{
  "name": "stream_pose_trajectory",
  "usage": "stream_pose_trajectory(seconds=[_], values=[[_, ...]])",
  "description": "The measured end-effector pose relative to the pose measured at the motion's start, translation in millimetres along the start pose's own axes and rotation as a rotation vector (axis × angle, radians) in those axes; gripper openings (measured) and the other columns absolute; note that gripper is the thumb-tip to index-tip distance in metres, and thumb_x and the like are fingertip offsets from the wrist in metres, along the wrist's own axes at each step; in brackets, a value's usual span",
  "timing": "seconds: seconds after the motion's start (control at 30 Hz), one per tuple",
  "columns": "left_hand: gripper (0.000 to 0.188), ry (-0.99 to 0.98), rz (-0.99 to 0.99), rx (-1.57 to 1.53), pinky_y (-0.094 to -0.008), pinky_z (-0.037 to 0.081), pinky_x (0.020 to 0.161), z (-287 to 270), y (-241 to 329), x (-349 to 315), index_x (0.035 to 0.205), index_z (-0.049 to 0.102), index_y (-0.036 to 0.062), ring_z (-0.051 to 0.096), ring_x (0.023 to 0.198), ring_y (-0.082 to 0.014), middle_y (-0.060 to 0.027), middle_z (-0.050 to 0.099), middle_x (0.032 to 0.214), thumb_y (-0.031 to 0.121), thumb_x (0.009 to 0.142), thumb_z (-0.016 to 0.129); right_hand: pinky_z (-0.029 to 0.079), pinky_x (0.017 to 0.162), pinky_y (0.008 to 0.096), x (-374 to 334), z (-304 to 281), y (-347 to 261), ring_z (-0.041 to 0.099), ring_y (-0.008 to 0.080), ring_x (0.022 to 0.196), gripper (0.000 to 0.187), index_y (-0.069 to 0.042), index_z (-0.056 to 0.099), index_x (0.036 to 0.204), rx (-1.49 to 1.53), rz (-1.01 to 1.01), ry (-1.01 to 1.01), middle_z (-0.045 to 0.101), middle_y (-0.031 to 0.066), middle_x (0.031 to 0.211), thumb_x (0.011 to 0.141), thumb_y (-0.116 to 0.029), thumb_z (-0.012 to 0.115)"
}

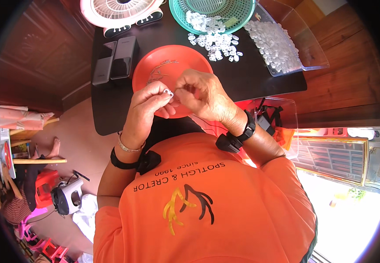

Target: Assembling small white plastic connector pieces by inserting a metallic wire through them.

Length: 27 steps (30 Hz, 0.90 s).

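Note:
Over the near half of a red plastic bowl [141,65], my two hands meet. Thumb and fingers of my left hand [145,105] pinch a small white oval plastic piece [168,92] with holes in it. My right hand [207,94] is closed in a pinch close beside that piece; whatever sits in its fingertips is hidden. Thin metal pins [158,72] lie loose in the bowl. Beyond it, a heap of similar white pieces [218,44] rests on the black table [260,83], spilling from below a green basket [176,17] that holds more of them.
A clear plastic scoop-shaped tray [306,48] of whitish pieces stands at the far right. Two dark phone-like boxes [123,59] lie at the left, near a white fan [120,11]. Under the table's right side is a clear bin [288,114]. Another person's bare foot [55,149] shows at left.

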<state>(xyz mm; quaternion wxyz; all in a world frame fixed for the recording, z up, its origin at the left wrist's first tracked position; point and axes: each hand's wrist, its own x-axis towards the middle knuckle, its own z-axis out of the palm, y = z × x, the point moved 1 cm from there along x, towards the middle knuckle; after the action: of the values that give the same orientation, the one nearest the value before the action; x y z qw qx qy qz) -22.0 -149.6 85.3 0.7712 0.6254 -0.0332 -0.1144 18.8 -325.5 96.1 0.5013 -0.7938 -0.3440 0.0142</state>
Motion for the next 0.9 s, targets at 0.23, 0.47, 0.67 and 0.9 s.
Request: stream_pose_trajectory(seconds=[0.23, 0.47, 0.67, 0.9], values=[[0.02, -0.001, 0.085, 0.129, -0.0223, 0.039, 0.053, -6.1, -1.0, -5.8, 0.076, 0.053, 0.0032, 0.051, 0.057, -0.0098, -0.0035, 0.056, 0.067, 0.017, 0.089, 0.046, 0.043, 0.062, 0.0253, 0.6, 1.3, 7.9, 0.047, 0.0102, 0.066, 0.013, -0.001, 0.055, 0.085, 0.224, 0.093, -0.073, 0.052, 0.0015, 0.073, 0.094, -0.008, 0.051], [0.022, 0.039, 0.154, 0.219, -0.0219, 0.034, 0.05, -3.5, -2.9, -8.7, 0.074, 0.051, 0.0035, 0.045, 0.055, -0.0073, -0.0014, 0.051, 0.063, 0.018, 0.09, 0.047, 0.046, 0.075, 0.0234, -1.0, 11.5, 4.2, 0.053, 0.0068, 0.08, 0.009, 0.0, 0.06, 0.092, 0.512, 0.121, -0.075, 0.057, 0.0003, 0.084, 0.095, -0.008, 0.055], [0.024, 0.049, 0.148, 0.237, -0.0215, 0.034, 0.05, -1.5, -1.2, -12.2, 0.074, 0.05, 0.0032, 0.043, 0.055, -0.0065, -0.0007, 0.05, 0.062, 0.02, 0.091, 0.048, 0.047, 0.077, 0.0235, -3.3, 9.6, 0.9, 0.055, 0.0072, 0.082, 0.008, 0.0, 0.06, 0.093, 0.431, 0.102, -0.127, 0.059, 0.0012, 0.087, 0.094, -0.007, 0.056], [0.023, 0.037, 0.166, 0.263, -0.0221, 0.034, 0.05, 0.9, -2.8, -13.8, 0.075, 0.05, 0.0022, 0.042, 0.054, -0.0066, -0.0005, 0.048, 0.061, 0.019, 0.091, 0.049, 0.046, 0.073, 0.023, -4.9, 7.5, -0.8, 0.054, 0.0071, 0.081, 0.01, 0.001, 0.06, 0.092, 0.39, 0.125, -0.111, 0.059, 0.0011, 0.084, 0.094, -0.007, 0.056]])
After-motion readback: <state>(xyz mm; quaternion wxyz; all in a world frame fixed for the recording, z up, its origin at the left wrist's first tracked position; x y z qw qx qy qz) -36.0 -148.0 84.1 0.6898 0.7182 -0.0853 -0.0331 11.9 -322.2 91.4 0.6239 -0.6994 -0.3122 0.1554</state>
